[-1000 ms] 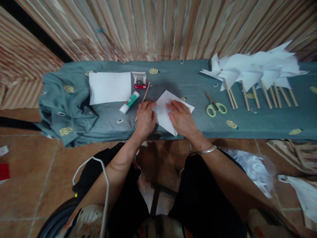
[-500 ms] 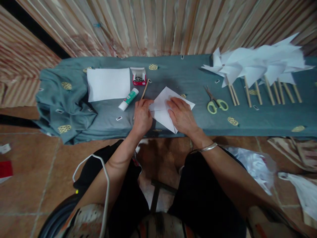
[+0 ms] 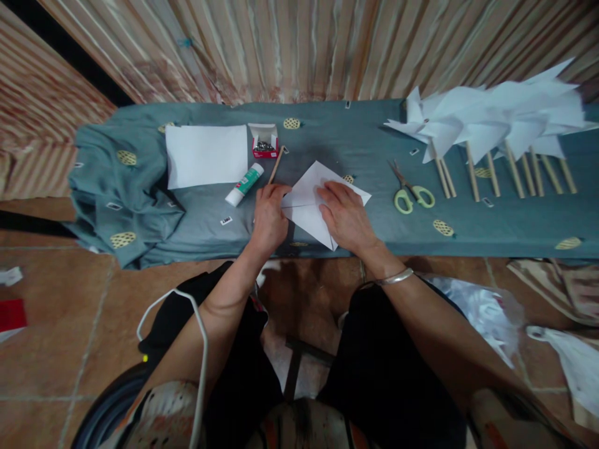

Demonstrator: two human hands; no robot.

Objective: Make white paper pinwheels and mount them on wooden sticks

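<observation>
The left hand (image 3: 270, 216) is apparently pinching the creased paper (image 3: 309, 209) by its left corner and the right hand (image 3: 347, 215) is lying spread over it, grasping nothing, both seemingly steadying it on the cloth (image 3: 369, 146) between 1 glue stick (image 3: 244, 185) and 1 pair of scissors (image 3: 413, 194).

My two hands (image 3: 270, 215) touch one folded paper (image 3: 304, 217). Left: one paper stack (image 3: 207, 156), one small box (image 3: 264, 147), one glue stick (image 3: 244, 184), one loose stick (image 3: 276, 166). Right: one pair of scissors (image 3: 413, 194); far right, nine sticks (image 3: 473, 181) under overlapping pinwheels (image 3: 489, 118) I cannot count.
</observation>
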